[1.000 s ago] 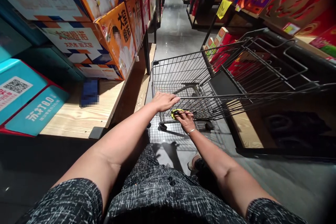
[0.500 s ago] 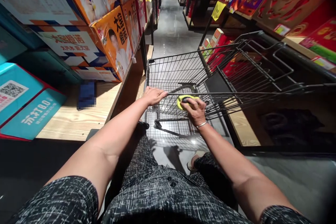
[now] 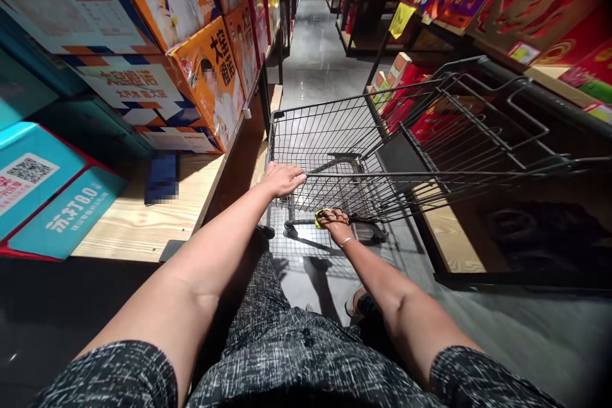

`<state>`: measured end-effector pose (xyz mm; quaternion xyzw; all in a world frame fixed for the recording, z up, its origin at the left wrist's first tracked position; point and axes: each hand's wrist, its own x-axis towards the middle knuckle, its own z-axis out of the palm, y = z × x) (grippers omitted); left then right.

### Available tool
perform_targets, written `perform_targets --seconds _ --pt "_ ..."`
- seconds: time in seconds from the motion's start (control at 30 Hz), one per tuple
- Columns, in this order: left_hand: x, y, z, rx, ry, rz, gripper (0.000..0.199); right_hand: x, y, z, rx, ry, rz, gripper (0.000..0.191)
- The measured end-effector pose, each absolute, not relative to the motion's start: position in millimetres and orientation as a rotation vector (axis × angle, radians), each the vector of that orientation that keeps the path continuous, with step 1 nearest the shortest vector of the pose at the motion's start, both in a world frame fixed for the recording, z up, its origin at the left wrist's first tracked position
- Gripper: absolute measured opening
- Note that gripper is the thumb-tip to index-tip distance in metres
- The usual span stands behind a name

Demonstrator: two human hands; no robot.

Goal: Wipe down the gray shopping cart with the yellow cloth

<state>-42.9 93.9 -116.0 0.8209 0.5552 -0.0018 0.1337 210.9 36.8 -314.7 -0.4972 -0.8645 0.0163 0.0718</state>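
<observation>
A dark wire shopping cart (image 3: pixel 406 174) stands sideways in front of me. My left hand (image 3: pixel 284 180) is closed over the top rail near the cart's left corner. Lower down, against the side of the basket, my right hand (image 3: pixel 337 227) grips a yellow-and-dark cloth (image 3: pixel 319 219). Its fingers hide most of the cloth, and I cannot tell whether it is folded.
On the left, orange boxes (image 3: pixel 213 83) and a turquoise box (image 3: pixel 62 204) sit on a wooden shelf (image 3: pixel 143 229) with a dark blue item (image 3: pixel 161 177). Red gift boxes (image 3: pixel 507 6) line the right shelves. A grey-floored aisle (image 3: pixel 318 44) runs ahead.
My right hand has moved down with the cloth, from just below the top rail to lower on the basket side. My left hand stays on the rail. The view has shifted slightly.
</observation>
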Motion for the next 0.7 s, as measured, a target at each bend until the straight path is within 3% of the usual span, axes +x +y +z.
perform_targets --seconds 0.17,0.3,0.43,0.7 --pt "-42 95 -115 2.378 1.623 -0.044 0.047 212 41 -253 -1.340 -2.546 -0.087 0.035" --pt "-41 91 -117 2.420 1.643 -0.068 0.061 193 52 -191 -1.223 -2.325 -0.355 0.040" --pt "-45 88 -118 2.497 1.612 -0.087 0.068 201 69 -164 -1.261 -2.316 -0.450 0.043" --pt "-45 96 -112 2.456 1.666 -0.195 0.067 407 82 -141 -1.819 -1.992 -0.525 0.045"
